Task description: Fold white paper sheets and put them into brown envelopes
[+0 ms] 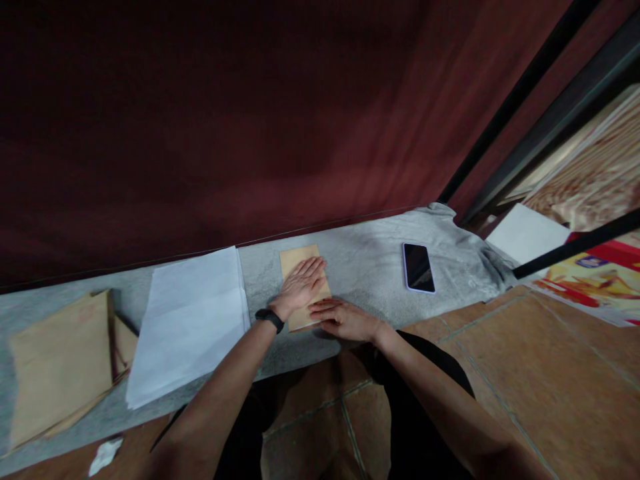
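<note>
left hand (301,283) and right hand (350,321) on brown paper (299,317) (label (591,262) blurred)

Operator: Obscured?
Inspector: Your left hand (301,287) and right hand (350,321) cover parts of the brown sheet (293,260), centre.
Operator: Cut off?
Inspector: Printed packaging (595,277), right edge.
Operator: Blurred?
Inspector: The reddish mark (86,315), lower left; illegible.

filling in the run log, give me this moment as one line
left hand: flat on tan paper | right hand: fingers on its near part | left side: white sheets, brown paper pile | right side: phone
</note>
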The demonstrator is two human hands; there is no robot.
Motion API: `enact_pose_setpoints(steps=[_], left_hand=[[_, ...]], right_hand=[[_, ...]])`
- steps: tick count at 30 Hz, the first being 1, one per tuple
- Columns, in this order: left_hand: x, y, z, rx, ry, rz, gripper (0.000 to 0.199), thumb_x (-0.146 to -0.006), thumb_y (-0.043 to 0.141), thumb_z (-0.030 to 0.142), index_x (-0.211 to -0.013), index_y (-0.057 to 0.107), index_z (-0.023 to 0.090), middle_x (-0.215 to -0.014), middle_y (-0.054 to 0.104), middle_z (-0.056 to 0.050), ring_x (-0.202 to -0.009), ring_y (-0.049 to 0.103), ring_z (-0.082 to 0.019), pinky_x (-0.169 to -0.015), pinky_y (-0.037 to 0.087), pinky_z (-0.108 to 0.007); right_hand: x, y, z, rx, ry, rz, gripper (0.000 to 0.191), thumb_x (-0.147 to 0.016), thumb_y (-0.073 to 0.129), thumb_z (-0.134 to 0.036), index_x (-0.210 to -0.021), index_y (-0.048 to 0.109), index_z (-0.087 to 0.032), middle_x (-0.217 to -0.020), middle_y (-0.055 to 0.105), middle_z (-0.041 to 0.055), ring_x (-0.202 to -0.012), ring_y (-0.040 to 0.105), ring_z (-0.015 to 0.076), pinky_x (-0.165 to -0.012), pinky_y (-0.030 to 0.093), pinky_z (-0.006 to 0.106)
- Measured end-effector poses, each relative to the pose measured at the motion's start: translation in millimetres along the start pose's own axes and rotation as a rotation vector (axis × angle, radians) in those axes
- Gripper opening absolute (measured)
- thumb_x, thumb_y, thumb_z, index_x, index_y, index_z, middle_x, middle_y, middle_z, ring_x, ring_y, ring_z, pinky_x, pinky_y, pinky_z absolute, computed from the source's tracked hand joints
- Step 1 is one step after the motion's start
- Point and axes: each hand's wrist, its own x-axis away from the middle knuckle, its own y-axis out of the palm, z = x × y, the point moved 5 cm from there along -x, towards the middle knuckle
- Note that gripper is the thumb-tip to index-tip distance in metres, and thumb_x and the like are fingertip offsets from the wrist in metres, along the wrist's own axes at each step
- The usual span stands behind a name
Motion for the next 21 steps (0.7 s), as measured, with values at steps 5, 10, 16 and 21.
enact_pose_setpoints(steps=[5,10,16,21], left_hand=[[24.7,2.8,5.9,0.048,0.074,-0.025,0.056,-0.106,0.024,0.041,-0.158,0.031,0.020,-0.164,0.032,-0.007,-0.153,0.025,-0.019,-0.126,0.018,-0.043],[43.5,0.1,13.9,0.097,0.073,-0.076,0.056,-0.107,0.020,0.038,-0.159,0.027,0.020,-0.165,0.032,-0.006,-0.153,0.025,-0.016,-0.127,0.017,-0.041],[75.2,-8.9,29.1,0.149,0.060,-0.159,0.058,-0.107,0.020,0.042,-0.159,0.025,0.017,-0.165,0.030,-0.008,-0.153,0.023,-0.015,-0.127,0.017,-0.039],[106.7,-18.9,43.0,0.177,0.083,-0.118,0.064,-0.103,0.039,0.048,-0.159,0.026,0.019,-0.164,0.031,-0.011,-0.153,0.026,-0.019,-0.125,0.025,-0.041]], right_hand=[[0.1,-0.5,-1.0,-0.045,-0.026,-0.011,0.034,-0.091,0.063,-0.011,-0.119,0.074,-0.026,-0.130,0.070,0.0030,-0.132,0.057,0.0181,-0.119,0.039,0.039],[4.4,-4.6,4.2,-0.189,-0.010,0.006,0.034,-0.091,0.061,-0.012,-0.116,0.075,-0.028,-0.129,0.071,0.0008,-0.127,0.061,0.0180,-0.114,0.044,0.038],[11.6,-12.2,8.9,-0.291,-0.018,0.023,0.038,-0.094,0.053,-0.012,-0.122,0.072,-0.029,-0.130,0.070,-0.0004,-0.122,0.065,0.0173,-0.108,0.049,0.035],[16.9,-13.5,12.4,-0.193,0.008,0.023,0.036,-0.088,0.063,-0.013,-0.120,0.072,-0.026,-0.127,0.072,0.0033,-0.120,0.065,0.0191,-0.107,0.049,0.036]])
